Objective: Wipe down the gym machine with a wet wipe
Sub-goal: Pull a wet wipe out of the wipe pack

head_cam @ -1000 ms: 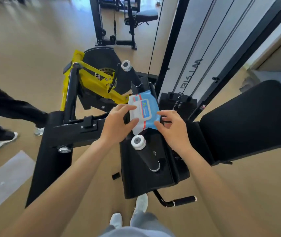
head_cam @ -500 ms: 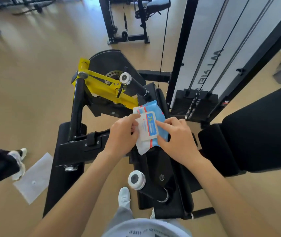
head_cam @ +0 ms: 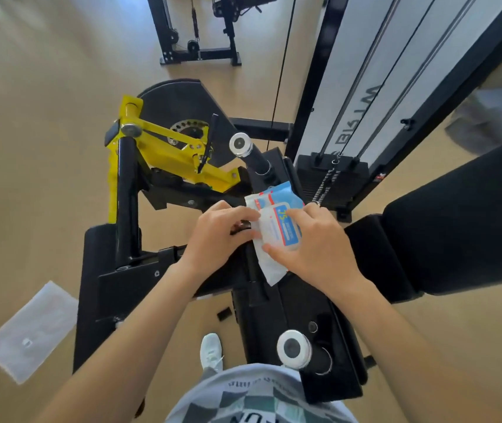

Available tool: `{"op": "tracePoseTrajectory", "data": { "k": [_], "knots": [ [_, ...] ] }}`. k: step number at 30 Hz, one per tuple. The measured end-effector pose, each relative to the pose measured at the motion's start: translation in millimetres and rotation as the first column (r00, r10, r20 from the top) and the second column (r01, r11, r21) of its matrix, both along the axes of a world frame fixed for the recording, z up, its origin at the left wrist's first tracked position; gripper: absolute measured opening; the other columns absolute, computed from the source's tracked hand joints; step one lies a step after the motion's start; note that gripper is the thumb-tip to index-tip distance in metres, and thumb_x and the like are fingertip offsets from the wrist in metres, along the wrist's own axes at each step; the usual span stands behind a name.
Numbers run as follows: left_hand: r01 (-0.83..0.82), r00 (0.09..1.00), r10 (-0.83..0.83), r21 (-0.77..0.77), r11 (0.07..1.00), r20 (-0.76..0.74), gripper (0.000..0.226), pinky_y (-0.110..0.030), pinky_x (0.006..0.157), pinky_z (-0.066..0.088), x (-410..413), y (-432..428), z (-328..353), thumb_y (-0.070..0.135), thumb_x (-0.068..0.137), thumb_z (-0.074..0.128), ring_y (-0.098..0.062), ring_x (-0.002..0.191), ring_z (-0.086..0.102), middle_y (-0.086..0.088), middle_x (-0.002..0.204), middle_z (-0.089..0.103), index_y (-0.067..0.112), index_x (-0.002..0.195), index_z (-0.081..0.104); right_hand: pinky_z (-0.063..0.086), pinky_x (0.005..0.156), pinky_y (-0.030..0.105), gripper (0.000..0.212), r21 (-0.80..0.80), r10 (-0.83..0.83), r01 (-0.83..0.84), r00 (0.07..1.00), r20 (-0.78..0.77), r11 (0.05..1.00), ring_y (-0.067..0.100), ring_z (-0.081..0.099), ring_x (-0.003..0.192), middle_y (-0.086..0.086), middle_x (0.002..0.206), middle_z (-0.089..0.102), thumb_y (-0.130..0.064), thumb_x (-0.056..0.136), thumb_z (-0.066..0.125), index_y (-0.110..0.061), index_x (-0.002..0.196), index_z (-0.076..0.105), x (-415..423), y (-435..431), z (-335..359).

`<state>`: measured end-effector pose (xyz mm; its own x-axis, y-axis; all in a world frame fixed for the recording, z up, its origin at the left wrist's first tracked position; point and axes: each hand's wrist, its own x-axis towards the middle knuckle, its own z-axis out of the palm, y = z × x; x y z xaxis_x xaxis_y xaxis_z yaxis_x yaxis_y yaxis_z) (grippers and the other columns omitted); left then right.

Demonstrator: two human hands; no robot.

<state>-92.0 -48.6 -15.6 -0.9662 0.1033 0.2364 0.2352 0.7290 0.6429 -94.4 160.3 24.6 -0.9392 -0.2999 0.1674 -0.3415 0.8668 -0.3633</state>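
Note:
A blue and white pack of wet wipes point(head_cam: 277, 227) is held over the black gym machine point(head_cam: 304, 315), above its seat. My left hand point(head_cam: 222, 236) grips the pack's left edge with curled fingers. My right hand point(head_cam: 310, 242) holds the right side, thumb underneath and a fingertip on the white label flap. No wipe shows outside the pack. The machine has a yellow lever arm point(head_cam: 167, 151) and two handles with white end caps, one far point(head_cam: 240, 144) and one near point(head_cam: 294, 349).
A black padded backrest point(head_cam: 463, 221) stands at the right. The weight stack with cables point(head_cam: 332, 175) rises behind the pack. Another black rack point(head_cam: 198, 29) stands at the back. A pale sheet point(head_cam: 30, 331) lies on the tan floor at lower left. My white shoe point(head_cam: 211, 351) shows below.
The view has tilted down and come closer. Both hands kept hold of the pack; my right hand shifted further over its label. The person walking at left has left the view.

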Motion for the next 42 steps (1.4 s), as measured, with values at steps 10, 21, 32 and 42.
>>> {"op": "tracePoseTrajectory", "data": {
  "k": [10, 21, 32, 42],
  "knots": [
    [-0.001, 0.998, 0.01, 0.138, 0.99, -0.063, 0.042, -0.039, 0.061, 0.053, -3.9, 0.6, -4.6, 0.055, 0.088, 0.062, -0.015, 0.073, 0.059, 0.012, 0.079, 0.07, 0.02, 0.093, 0.083, 0.049, 0.058, 0.029, 0.051, 0.008, -0.152, 0.153, 0.988, -0.041, 0.988, 0.013, 0.051, 0.071, -0.004, 0.079, 0.052, -0.063, 0.076, 0.068, -0.013, 0.085, 0.065, -3.8, -22.5, 1.8],
    [0.003, 1.0, -0.001, 0.065, 0.998, -0.031, 0.044, -0.013, 0.075, 0.04, 2.5, 4.5, -8.7, 0.057, 0.085, 0.067, -0.009, 0.089, 0.057, 0.007, 0.106, 0.076, 0.02, 0.105, 0.079, 0.061, 0.083, 0.045, 0.023, -0.546, -0.142, 0.369, 0.9, 0.412, 0.752, 0.015, 0.071, 0.095, -0.001, 0.097, 0.076, -0.025, 0.101, 0.061, -0.008, 0.104, 0.076, -7.2, 28.0, 20.2],
    [0.216, 0.976, -0.215, -0.002, 0.976, 0.027, 0.023, -0.016, 0.084, 0.041, -10.9, 15.2, 11.8, 0.041, 0.081, 0.083, -0.01, 0.099, 0.047, 0.018, 0.108, 0.067, 0.029, 0.101, 0.079, 0.058, 0.078, 0.034, 0.018, -0.104, -0.007, -0.009, 0.988, -0.151, 0.995, 0.021, 0.062, 0.092, 0.007, 0.096, 0.072, 0.003, 0.085, 0.075, -0.005, 0.101, 0.077, 2.8, 38.1, -13.9],
    [0.365, 0.93, -0.365, -0.189, 0.912, 0.032, 0.031, -0.028, 0.086, 0.052, -26.4, 21.5, 30.5, 0.048, 0.081, 0.082, -0.01, 0.095, 0.058, 0.011, 0.104, 0.07, 0.027, 0.103, 0.077, 0.061, 0.078, 0.037, 0.047, -0.28, -0.017, 0.052, 0.992, 0.126, 0.959, 0.013, 0.062, 0.092, -0.004, 0.103, 0.064, -0.043, 0.082, 0.08, -0.018, 0.122, 0.071, 7.6, 34.3, -12.7]
  ]
}}
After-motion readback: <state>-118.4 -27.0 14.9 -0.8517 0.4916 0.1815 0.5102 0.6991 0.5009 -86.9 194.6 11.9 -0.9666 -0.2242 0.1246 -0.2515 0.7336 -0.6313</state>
